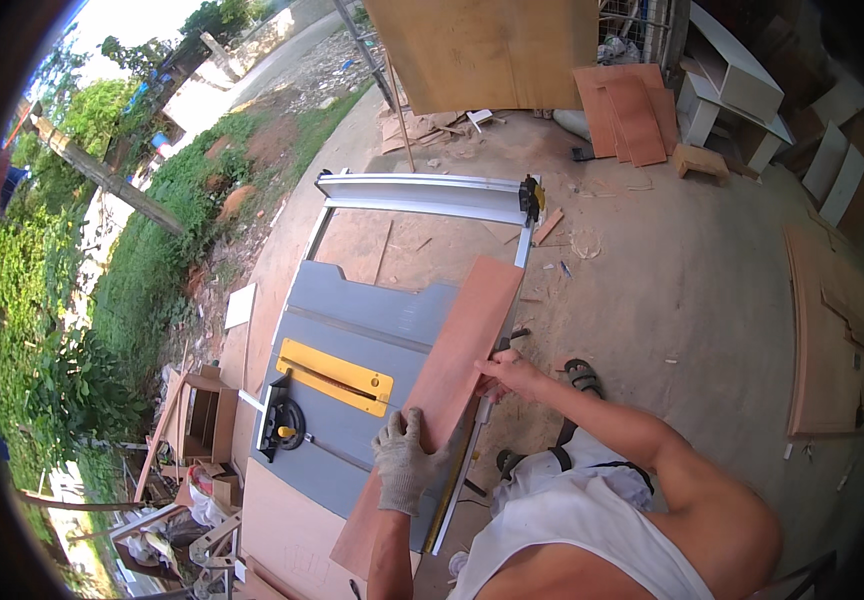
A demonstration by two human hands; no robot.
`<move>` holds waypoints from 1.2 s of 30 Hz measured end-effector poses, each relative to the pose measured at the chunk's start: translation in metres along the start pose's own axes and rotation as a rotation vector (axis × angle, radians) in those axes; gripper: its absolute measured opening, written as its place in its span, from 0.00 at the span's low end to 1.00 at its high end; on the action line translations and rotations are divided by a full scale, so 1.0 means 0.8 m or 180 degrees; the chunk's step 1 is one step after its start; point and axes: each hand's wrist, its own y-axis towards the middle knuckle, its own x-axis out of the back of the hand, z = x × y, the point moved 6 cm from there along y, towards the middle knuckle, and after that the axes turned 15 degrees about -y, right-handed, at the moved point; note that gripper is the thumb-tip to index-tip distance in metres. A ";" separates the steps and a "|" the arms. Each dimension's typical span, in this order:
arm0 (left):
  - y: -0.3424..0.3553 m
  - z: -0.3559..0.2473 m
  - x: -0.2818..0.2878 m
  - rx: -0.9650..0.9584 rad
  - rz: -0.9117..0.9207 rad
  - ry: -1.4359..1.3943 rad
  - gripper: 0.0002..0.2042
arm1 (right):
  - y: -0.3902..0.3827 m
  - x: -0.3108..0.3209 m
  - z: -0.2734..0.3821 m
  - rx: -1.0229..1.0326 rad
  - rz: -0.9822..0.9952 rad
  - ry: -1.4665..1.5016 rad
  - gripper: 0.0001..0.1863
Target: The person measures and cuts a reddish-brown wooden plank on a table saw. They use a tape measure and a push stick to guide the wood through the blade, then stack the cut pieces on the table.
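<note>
A long reddish-brown wooden board [467, 330] lies slantwise over the right side of a grey table saw [352, 320]. My left hand [407, 468], in a grey work glove, rests on the board's nearer part with its fingers stretched out and apart. My bare right hand [509, 376] is closed at the board's right edge, its fingers partly hidden beneath. Left of the board, a yellow insert plate [335, 376] with a dark slot is set in the saw top. A black miter gauge [282, 425] sits near the top's left edge.
A silver rip fence [422, 197] spans the rails at the far end. Beyond stand a large plywood sheet [482, 50] and leaning brown panels [637, 115]. White cabinet pieces [737, 75] are piled far right. A wooden box [207, 420] and scraps lie left, beside greenery.
</note>
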 end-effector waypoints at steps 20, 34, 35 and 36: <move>0.119 -0.068 -0.053 0.0475 0.0158 -0.0167 0.41 | 0.072 0.132 0.043 -0.0469 0.1110 -0.0040 0.22; 0.148 -0.072 -0.071 0.0686 0.0117 -0.0049 0.37 | 0.111 0.174 0.046 -0.0230 0.0414 -0.1033 0.21; 0.147 -0.077 -0.073 0.0735 0.0121 -0.0048 0.37 | 0.114 0.180 0.042 -0.0225 0.0286 -0.1082 0.21; 0.147 -0.080 -0.076 0.0783 0.0124 -0.0052 0.37 | 0.115 0.184 0.039 -0.0210 0.0155 -0.1130 0.21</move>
